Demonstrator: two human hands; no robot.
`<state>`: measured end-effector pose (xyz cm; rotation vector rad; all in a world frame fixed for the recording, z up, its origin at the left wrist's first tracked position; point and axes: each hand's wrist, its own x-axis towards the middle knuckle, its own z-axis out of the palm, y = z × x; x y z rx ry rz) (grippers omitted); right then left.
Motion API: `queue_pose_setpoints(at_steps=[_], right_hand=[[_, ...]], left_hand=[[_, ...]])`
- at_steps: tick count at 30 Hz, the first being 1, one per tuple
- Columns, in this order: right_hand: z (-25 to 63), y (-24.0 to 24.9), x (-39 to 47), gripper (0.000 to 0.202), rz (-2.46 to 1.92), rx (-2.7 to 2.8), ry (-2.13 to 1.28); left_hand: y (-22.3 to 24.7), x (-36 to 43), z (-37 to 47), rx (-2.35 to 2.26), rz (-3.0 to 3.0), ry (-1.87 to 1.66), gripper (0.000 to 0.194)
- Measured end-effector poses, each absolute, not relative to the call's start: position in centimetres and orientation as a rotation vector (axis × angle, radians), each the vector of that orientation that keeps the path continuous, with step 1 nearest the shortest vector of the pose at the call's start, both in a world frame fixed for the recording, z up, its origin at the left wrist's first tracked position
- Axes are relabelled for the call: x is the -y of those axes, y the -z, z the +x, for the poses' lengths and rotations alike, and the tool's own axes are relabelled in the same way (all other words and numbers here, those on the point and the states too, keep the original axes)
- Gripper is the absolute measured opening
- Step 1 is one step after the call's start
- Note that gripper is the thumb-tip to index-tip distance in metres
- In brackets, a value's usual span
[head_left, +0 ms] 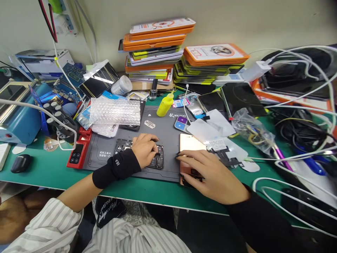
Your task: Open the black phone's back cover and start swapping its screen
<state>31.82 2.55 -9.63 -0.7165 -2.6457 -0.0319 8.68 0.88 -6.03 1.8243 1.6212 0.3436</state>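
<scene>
An opened phone with its inner parts showing lies on the dark grey work mat. My left hand rests over its middle, fingers bent and pressed together near a small black part at the phone's right half; what the fingertips pinch, if anything, is hidden. To the right, a gold, shiny phone-shaped panel lies at the mat's right edge. My right hand lies over this panel with its fingers spread, the fingertips at its left edge.
A yellow bottle and bubble wrap are at the mat's back. Stacked orange boxes stand by the wall. At left is a red device; white cables and a plastic bag lie at right.
</scene>
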Motion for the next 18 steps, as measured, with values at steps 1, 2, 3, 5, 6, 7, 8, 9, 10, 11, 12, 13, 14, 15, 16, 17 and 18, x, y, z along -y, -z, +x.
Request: queue_pose_setpoints(at_steps=[1, 2, 3, 5, 6, 7, 8, 9, 10, 11, 12, 13, 14, 15, 16, 17, 18], right_hand=[[31.9, 9.7, -2.2, 0.026, -0.721, 2.634, 0.041], [31.9, 9.8, -1.8, 0.027, -0.726, 2.621, 0.055], [31.9, 9.9, -1.4, 0.029, -0.731, 2.607, 0.073], [31.5, 10.1, -0.5, 0.038, -0.745, 2.577, 0.109], [31.3, 10.3, 0.0, 0.042, -0.754, 2.562, 0.116], [31.1, 10.6, 0.5, 0.044, -0.760, 2.550, 0.117], [30.9, 10.9, 1.0, 0.044, -0.767, 2.539, 0.111], [30.7, 11.2, 1.5, 0.043, -0.773, 2.528, 0.103], [30.5, 11.5, 1.8, 0.041, -0.779, 2.522, 0.093], [30.4, 11.8, 2.1, 0.038, -0.783, 2.516, 0.088], [30.4, 12.1, 2.3, 0.035, -0.783, 2.510, 0.087], [30.4, 12.2, 2.3, 0.032, -0.774, 2.498, 0.091], [30.4, 12.3, 2.2, 0.030, -0.759, 2.482, 0.098], [30.5, 12.3, 2.0, 0.028, -0.738, 2.469, 0.105], [30.7, 12.3, 1.7, 0.027, -0.712, 2.464, 0.106], [30.9, 12.2, 1.4, 0.026, -0.679, 2.470, 0.103], [31.2, 12.1, 1.2, 0.026, -0.641, 2.485, 0.094]], left_hand=[[6.0, -0.9, 8.6, -1.619, 1.826, -0.342, 0.019], [6.0, -0.9, 8.6, -1.618, 1.827, -0.341, 0.019], [6.0, -0.9, 8.6, -1.615, 1.830, -0.341, 0.019], [6.0, -1.0, 8.5, -1.608, 1.840, -0.344, 0.020], [6.0, -1.0, 8.4, -1.606, 1.845, -0.347, 0.020], [6.0, -1.0, 8.4, -1.605, 1.851, -0.351, 0.021], [6.1, -1.0, 8.3, -1.605, 1.857, -0.355, 0.021], [6.1, -1.0, 8.3, -1.604, 1.864, -0.357, 0.021], [6.1, -1.0, 8.2, -1.601, 1.870, -0.357, 0.021], [6.1, -1.0, 8.2, -1.595, 1.877, -0.355, 0.021], [6.0, -1.1, 8.1, -1.587, 1.881, -0.353, 0.022], [6.0, -1.1, 8.0, -1.581, 1.884, -0.352, 0.023], [6.0, -1.2, 8.0, -1.578, 1.886, -0.351, 0.024], [5.9, -1.3, 7.9, -1.582, 1.887, -0.351, 0.024], [5.9, -1.4, 7.9, -1.589, 1.894, -0.345, 0.024], [5.9, -1.4, 8.0, -1.595, 1.905, -0.331, 0.024], [5.8, -1.3, 8.1, -1.601, 1.917, -0.313, 0.024]])
